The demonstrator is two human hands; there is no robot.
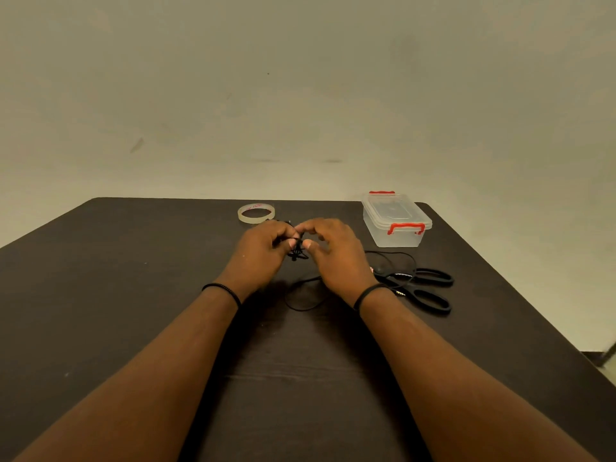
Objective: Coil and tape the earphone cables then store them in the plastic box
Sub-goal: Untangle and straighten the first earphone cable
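A black earphone cable (297, 252) is bunched between both hands above the middle of the dark table (133, 295). My left hand (263, 248) is closed around the bunch. My right hand (333, 251) pinches the cable with thumb and fingertips, right beside the left. Loose loops of the cable lie on the table below the hands and trail off to the right, past the wrist. A clear plastic box (396, 219) with red clips stands lid-shut at the back right. A roll of clear tape (256, 213) lies flat just behind my left hand.
Black-handled scissors (420, 288) lie to the right of my right wrist, partly over the trailing cable. The table's far edge meets a plain wall; its right edge slants down toward the near right.
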